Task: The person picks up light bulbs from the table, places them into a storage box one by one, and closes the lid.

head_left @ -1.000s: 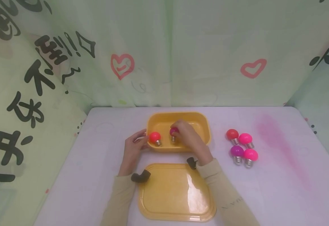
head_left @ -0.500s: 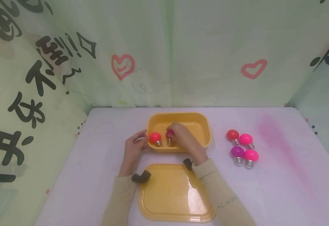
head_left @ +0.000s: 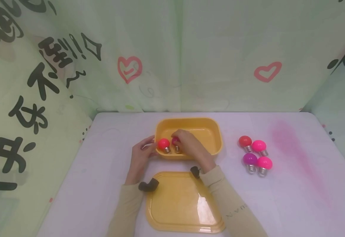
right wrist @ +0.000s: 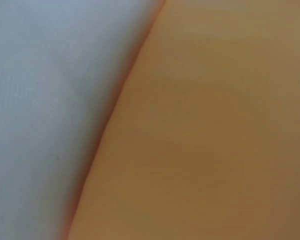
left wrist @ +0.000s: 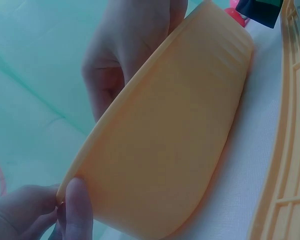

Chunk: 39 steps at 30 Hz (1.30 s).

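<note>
My right hand [head_left: 191, 144] reaches into the yellow plastic box [head_left: 217, 131] and pinches a purple light bulb [head_left: 175, 140] by its round top. The bulb's metal base points toward the front wall, and fingers hide part of the top. Just left of it in the box lies a bright red bulb [head_left: 163, 144], base toward the front. At the box's left end, my left hand [head_left: 140, 158] holds the rim. The left wrist view shows its thumb [left wrist: 79, 207] against the outer wall. Only the box wall [right wrist: 205, 125] and white surface appear in the right wrist view.
In front of the box lies a flat yellow lid [head_left: 181, 204], partly under the right sleeve. To the right, a red bulb [head_left: 245, 141], a purple bulb [head_left: 250, 159] and two pink bulbs [head_left: 264, 163] lie grouped on the white table [head_left: 297, 197]. Printed cloth walls surround the table.
My right hand has moved the purple bulb leftward inside the box, closer to the bright red bulb. The left hand stays at the box's left end.
</note>
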{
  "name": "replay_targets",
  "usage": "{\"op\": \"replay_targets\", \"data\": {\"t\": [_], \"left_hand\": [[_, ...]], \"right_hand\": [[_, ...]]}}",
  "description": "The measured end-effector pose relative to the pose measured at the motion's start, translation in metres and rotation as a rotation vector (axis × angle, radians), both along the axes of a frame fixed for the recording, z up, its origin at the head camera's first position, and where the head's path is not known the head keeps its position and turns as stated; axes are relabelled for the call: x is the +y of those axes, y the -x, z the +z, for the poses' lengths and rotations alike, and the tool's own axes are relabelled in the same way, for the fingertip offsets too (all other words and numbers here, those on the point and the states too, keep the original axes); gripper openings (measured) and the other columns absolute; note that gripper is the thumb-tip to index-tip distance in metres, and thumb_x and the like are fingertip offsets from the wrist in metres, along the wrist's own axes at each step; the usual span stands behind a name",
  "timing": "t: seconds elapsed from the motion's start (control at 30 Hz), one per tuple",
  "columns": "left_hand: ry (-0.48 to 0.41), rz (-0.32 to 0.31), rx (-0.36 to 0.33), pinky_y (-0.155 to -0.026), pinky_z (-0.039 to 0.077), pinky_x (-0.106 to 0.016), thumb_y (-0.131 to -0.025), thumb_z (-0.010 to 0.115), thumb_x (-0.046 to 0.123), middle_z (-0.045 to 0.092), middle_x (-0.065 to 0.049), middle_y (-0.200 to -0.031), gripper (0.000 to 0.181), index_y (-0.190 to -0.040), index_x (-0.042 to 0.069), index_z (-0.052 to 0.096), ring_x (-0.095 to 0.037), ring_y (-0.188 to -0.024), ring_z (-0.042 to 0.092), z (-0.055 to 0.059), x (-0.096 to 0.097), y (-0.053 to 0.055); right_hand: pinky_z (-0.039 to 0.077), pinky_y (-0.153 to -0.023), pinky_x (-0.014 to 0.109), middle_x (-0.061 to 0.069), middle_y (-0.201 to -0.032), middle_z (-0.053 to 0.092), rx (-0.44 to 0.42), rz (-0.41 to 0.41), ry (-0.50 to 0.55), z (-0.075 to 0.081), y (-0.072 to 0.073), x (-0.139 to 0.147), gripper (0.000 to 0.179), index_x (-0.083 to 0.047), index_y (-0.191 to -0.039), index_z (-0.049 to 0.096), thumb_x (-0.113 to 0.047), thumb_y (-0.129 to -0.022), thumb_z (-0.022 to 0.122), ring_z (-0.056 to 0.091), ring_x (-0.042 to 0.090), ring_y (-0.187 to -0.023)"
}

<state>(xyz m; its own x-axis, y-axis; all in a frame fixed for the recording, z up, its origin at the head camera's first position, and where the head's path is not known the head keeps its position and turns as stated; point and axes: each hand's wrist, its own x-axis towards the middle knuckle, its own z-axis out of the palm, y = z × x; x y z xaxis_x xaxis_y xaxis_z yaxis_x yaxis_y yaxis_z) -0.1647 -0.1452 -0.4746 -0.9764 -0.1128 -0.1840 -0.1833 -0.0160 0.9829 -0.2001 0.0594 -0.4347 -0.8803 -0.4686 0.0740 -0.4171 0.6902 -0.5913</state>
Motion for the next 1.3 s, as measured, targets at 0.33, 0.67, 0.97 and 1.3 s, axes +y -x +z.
{"op": "replay_targets", "data": {"t": [0.33,0.67,0.97,1.3], "left_hand": [[0.012,-0.005,0.001,-0.079,0.06,-0.027,-0.093,0.071,0.021,0.063,-0.009,-0.12,0.035,-0.127,0.016,0.067,-0.023,-0.099,0.07,0.003,0.001,-0.002],[0.004,-0.005,0.002,-0.08,0.06,-0.027,-0.093,0.071,0.021,0.062,-0.009,-0.119,0.035,-0.127,0.016,0.067,-0.023,-0.098,0.069,0.002,0.002,-0.002],[0.008,0.0,0.012,-0.078,0.06,-0.026,-0.094,0.07,0.019,0.062,-0.011,-0.12,0.035,-0.128,0.014,0.066,-0.023,-0.095,0.069,0.002,0.002,-0.002],[0.02,0.0,-0.004,-0.081,0.059,-0.026,-0.093,0.071,0.022,0.063,-0.008,-0.119,0.033,-0.126,0.018,0.067,-0.023,-0.098,0.069,0.002,0.002,-0.003]], "right_hand": [[0.053,-0.099,0.039,0.013,-0.114,0.066,0.053,0.008,-0.042,0.004,-0.002,0.001,0.029,0.001,-0.121,0.065,-0.009,-0.094,0.067,0.062,0.025,-0.102],[0.055,-0.094,0.041,0.017,-0.121,0.064,0.07,-0.001,-0.059,0.013,-0.007,0.006,0.032,0.0,-0.122,0.064,-0.013,-0.094,0.068,0.062,0.026,-0.098],[0.048,-0.105,0.046,0.018,-0.128,0.06,0.109,0.003,-0.077,0.024,-0.012,0.019,0.032,0.001,-0.124,0.063,-0.013,-0.095,0.067,0.057,0.033,-0.121],[0.044,-0.109,0.048,0.018,-0.133,0.058,0.094,-0.047,-0.094,0.03,-0.018,0.036,0.035,0.0,-0.126,0.062,-0.014,-0.095,0.067,0.055,0.034,-0.124]]}}
